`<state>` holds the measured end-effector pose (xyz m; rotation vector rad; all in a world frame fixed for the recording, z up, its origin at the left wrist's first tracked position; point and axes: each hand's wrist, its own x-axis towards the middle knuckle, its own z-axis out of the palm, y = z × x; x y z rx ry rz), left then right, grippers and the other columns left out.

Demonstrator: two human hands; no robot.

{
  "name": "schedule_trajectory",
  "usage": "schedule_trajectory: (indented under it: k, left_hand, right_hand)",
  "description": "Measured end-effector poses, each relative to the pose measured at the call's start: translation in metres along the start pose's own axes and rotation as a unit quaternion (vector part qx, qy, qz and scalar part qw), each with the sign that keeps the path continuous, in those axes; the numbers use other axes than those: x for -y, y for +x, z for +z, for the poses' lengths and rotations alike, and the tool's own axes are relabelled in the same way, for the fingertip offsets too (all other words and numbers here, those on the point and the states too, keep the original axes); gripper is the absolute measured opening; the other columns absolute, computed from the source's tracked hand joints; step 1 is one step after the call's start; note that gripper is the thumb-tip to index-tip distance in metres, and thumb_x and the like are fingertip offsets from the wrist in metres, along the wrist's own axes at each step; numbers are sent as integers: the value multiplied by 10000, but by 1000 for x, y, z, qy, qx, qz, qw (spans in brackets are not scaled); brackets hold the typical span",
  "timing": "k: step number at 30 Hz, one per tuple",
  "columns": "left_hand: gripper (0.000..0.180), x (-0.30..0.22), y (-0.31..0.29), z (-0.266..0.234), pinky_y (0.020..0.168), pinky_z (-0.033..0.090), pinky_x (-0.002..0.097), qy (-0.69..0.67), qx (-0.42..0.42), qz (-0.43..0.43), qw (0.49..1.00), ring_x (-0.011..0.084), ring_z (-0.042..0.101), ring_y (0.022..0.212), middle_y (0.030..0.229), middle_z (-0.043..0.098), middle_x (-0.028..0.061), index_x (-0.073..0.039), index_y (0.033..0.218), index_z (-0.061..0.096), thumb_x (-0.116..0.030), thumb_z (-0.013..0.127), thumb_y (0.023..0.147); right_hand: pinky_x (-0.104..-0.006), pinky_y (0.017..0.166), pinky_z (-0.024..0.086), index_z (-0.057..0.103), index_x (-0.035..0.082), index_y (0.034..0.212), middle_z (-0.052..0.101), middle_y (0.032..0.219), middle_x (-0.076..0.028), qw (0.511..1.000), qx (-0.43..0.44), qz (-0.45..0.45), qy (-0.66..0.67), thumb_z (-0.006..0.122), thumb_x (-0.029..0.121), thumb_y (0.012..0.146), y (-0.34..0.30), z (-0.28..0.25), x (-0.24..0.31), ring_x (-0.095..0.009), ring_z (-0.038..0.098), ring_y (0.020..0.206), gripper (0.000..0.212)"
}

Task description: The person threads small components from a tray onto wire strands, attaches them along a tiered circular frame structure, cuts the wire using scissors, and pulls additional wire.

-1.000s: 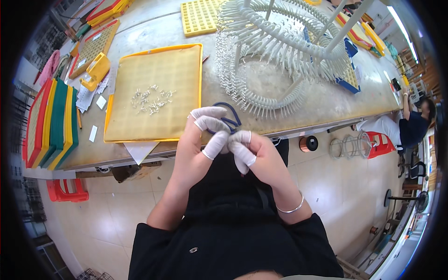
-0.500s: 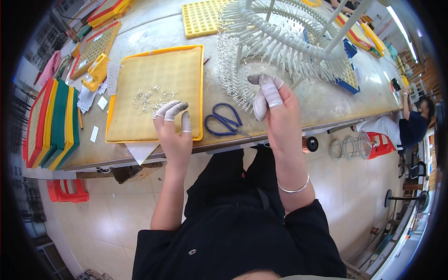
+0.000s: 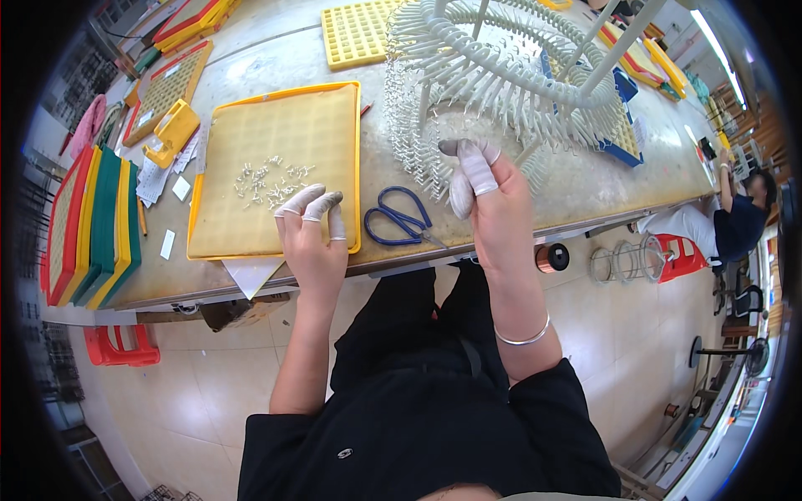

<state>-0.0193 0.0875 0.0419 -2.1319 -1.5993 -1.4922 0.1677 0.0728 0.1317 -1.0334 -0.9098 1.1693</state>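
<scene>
White finger cots cover fingertips on both hands. My left hand (image 3: 312,234) hovers at the near right part of a yellow-rimmed tray (image 3: 357,142), its fingers bent and apart with nothing visible between them. Beside those fingers, several tiny white pieces (image 3: 267,182) lie scattered on the tray's tan surface. My right hand (image 3: 494,196) is closed in a pinch in front of a white ringed rack (image 3: 518,75) with many thin hooks. Whatever the pinch holds, if anything, is too small to make out. Blue-handled scissors (image 3: 399,219) rest on the table between my hands.
Red, yellow and green trays (image 3: 92,225) stand stacked at the left. A yellow tape dispenser (image 3: 174,134) and paper slips are nearby. A yellow gridded tray (image 3: 355,35) lies at the back, a blue tray (image 3: 622,150) behind the rack. Another person (image 3: 743,200) sits far right.
My left hand has shifted slightly down, farther from the small white pieces. My right hand keeps its pinch near the rack, almost unmoved.
</scene>
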Motion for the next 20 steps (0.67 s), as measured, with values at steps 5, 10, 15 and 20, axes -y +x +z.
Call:
schedule_trajectory:
  k: [5, 10, 15, 20]
  left_hand:
    - [188, 1, -1, 0, 813, 425, 360, -1, 3, 13, 1000, 265, 515, 949, 994, 574, 96, -32, 920, 626, 27, 626, 742]
    - [201, -26, 18, -1, 826, 404, 347, -138, 0, -54, 989, 245, 504, 961, 986, 571, 87, -41, 926, 616, -7, 657, 732]
    - [249, -79, 64, 4, 829, 352, 344, -227, 11, 34, 973, 233, 464, 918, 927, 532, 63, -84, 884, 610, -125, 740, 677]
    - [280, -90, 76, 16, 856, 323, 377, -157, 12, 54, 986, 241, 445, 936, 958, 513, 67, -115, 889, 619, -186, 767, 662]
  right_hand:
    - [-187, 495, 298, 591, 3, 992, 442, 569, 40, 998, -28, -33, 35, 472, 184, 943, -12, -9, -23, -28, 372, 519, 222]
    - [-186, 482, 296, 587, 11, 991, 449, 567, 41, 997, -49, -22, 58, 472, 207, 948, -30, -10, -40, -26, 375, 504, 231]
    - [-183, 468, 319, 571, 14, 1006, 479, 566, 32, 997, -59, -31, 45, 488, 196, 942, -37, -11, -37, -28, 406, 489, 210]
    - [-178, 477, 351, 555, 8, 1044, 527, 590, 11, 999, -48, -15, 12, 504, 193, 934, -35, -5, -37, -30, 459, 509, 222]
